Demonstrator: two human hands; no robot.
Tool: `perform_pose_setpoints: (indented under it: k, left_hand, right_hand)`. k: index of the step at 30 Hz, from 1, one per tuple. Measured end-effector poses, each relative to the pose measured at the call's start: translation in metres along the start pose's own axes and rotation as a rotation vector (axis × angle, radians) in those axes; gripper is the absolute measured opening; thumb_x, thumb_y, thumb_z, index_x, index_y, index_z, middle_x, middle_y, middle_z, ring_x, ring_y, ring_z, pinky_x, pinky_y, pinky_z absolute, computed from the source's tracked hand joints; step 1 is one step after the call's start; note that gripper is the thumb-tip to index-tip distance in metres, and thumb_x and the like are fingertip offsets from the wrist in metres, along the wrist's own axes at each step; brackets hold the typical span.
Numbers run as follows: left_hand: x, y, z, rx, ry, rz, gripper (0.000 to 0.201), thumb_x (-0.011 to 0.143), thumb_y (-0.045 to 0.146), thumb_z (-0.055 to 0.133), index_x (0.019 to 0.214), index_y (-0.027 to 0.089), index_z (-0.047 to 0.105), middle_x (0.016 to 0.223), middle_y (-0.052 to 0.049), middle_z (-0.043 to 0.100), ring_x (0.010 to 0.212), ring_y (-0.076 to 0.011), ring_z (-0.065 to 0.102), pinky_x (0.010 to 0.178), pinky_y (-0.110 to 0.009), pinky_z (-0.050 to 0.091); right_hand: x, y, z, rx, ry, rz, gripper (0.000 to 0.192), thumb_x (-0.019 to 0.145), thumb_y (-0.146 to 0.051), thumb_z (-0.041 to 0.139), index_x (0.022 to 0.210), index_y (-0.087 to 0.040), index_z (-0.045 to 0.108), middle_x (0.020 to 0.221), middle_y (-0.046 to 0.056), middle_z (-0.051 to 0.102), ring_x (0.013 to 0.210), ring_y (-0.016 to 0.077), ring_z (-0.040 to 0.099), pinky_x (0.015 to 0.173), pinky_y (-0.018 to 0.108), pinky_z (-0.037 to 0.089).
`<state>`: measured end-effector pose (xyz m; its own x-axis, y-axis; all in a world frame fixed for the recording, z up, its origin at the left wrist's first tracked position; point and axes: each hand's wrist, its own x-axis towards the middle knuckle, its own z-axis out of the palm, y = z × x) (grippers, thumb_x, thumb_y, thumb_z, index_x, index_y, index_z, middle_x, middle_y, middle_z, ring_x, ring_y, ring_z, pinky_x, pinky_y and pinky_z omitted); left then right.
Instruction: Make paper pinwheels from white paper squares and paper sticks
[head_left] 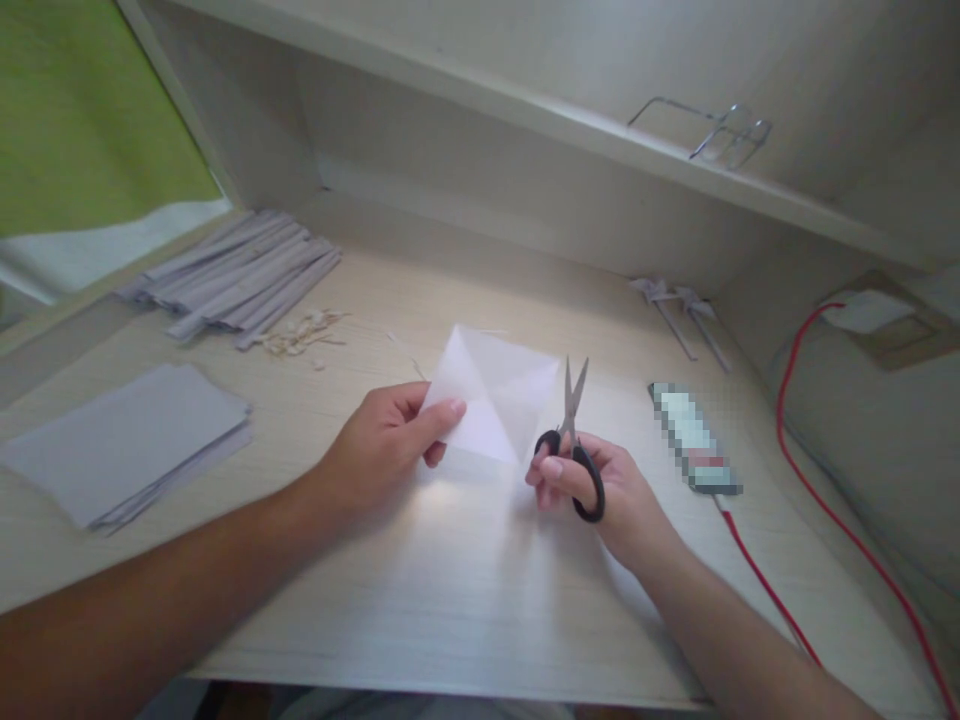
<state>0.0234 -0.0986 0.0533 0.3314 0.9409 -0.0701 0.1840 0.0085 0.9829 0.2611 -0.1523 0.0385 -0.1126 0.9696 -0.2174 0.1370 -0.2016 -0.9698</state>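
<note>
Two parted blades (pixel 572 403) of the black-handled scissors (pixel 571 428) sit just beside the creased white paper square (pixel 491 395), so a slip could nick its corner, and a loose pinch could let it bend. Over the pale desk (pixel 420 590), the left hand (pixel 401 425) pinches the paper's left side, thumb on top; the right hand (pixel 622 500) holds the scissors, fingers curled

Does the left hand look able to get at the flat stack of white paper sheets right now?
Probably yes: nothing visible stands between the left hand and the uncovered stack. Gripping it, though, would likely mean first releasing the creased white paper sheet that hand holds.
</note>
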Motion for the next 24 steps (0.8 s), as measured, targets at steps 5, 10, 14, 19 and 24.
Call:
perform_pose_setpoints:
  k: [5, 10, 14, 19, 24]
  left_hand:
    - [0.004, 0.008, -0.017, 0.052, 0.212, 0.068, 0.043, 0.088, 0.04, 0.06, 0.051, 0.019, 0.051, 0.051, 0.001, 0.053, 0.052, -0.0132, 0.047, 0.057, -0.027, 0.036]
    - [0.002, 0.009, -0.018, 0.07, 0.232, 0.059, 0.043, 0.087, 0.038, 0.059, 0.049, 0.02, 0.051, 0.049, 0.002, 0.053, 0.049, -0.0124, 0.047, 0.055, -0.027, 0.034]
    - [0.001, 0.01, -0.017, 0.093, 0.217, 0.052, 0.045, 0.088, 0.039, 0.06, 0.048, 0.019, 0.05, 0.049, 0.002, 0.053, 0.05, -0.0126, 0.047, 0.055, -0.028, 0.034]
    - [0.001, 0.009, -0.019, 0.061, 0.225, 0.053, 0.044, 0.089, 0.038, 0.061, 0.051, 0.019, 0.053, 0.05, 0.003, 0.054, 0.05, -0.0121, 0.048, 0.055, -0.028, 0.035]
    - [0.002, 0.007, -0.019, 0.031, 0.257, 0.094, 0.043, 0.089, 0.037, 0.062, 0.05, 0.019, 0.053, 0.049, 0.002, 0.054, 0.048, -0.0112, 0.047, 0.053, -0.028, 0.034]
  right_hand:
    - [-0.006, -0.012, -0.001, -0.094, -0.192, 0.12, 0.035, 0.078, -0.049, 0.08, 0.085, -0.016, 0.07, 0.069, 0.0, 0.058, 0.061, 0.0124, 0.049, 0.056, 0.024, 0.039]
    - [-0.012, -0.017, 0.005, -0.081, -0.306, 0.263, 0.033, 0.076, -0.042, 0.082, 0.071, -0.016, 0.062, 0.06, -0.004, 0.047, 0.056, 0.0094, 0.039, 0.05, 0.023, 0.028]
    - [-0.013, -0.012, 0.007, -0.106, -0.29, 0.274, 0.021, 0.073, -0.03, 0.082, 0.077, -0.016, 0.068, 0.067, -0.001, 0.058, 0.059, 0.0107, 0.046, 0.055, 0.023, 0.035]
    - [-0.012, -0.004, 0.003, -0.165, -0.196, 0.219, 0.021, 0.074, -0.032, 0.084, 0.082, -0.017, 0.07, 0.071, -0.001, 0.06, 0.063, 0.0114, 0.047, 0.056, 0.024, 0.034]
    - [-0.012, -0.008, 0.003, -0.161, -0.222, 0.208, 0.028, 0.077, -0.039, 0.084, 0.082, -0.016, 0.071, 0.07, -0.002, 0.057, 0.063, 0.0104, 0.044, 0.056, 0.024, 0.031]
